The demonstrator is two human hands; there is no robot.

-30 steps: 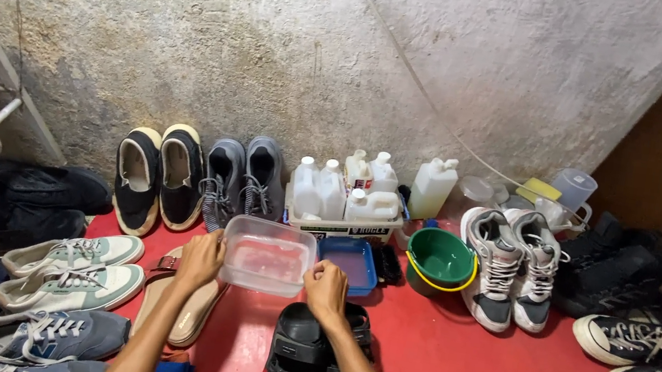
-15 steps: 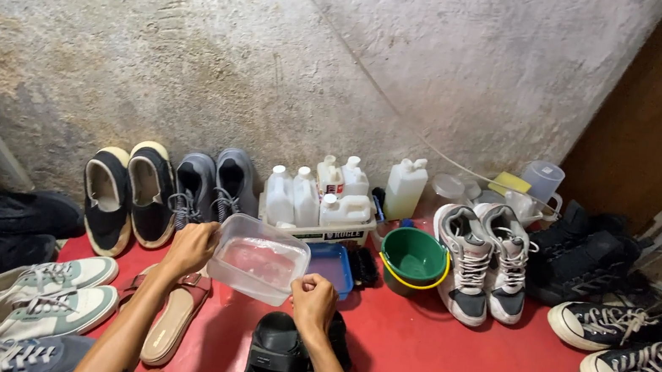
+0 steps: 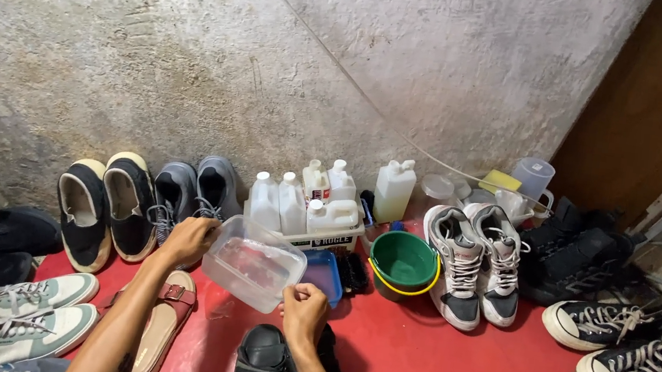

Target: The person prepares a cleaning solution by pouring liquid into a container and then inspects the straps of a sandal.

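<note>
**A:** So what changed from half a second back?

**B:** Not much — both hands kept hold of the clear rectangular plastic tub, left hand clamped on its far-left rim, right hand pinching the near corner. It had tipped further, held above the red mat — just in front of the small blue tray.

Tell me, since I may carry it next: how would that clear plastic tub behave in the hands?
The clear tub looks thin-walled and empty, so probably light and slightly flexible. Left hand and right hand grip opposite rims; it sits tilted, so any contents might spill.
</note>
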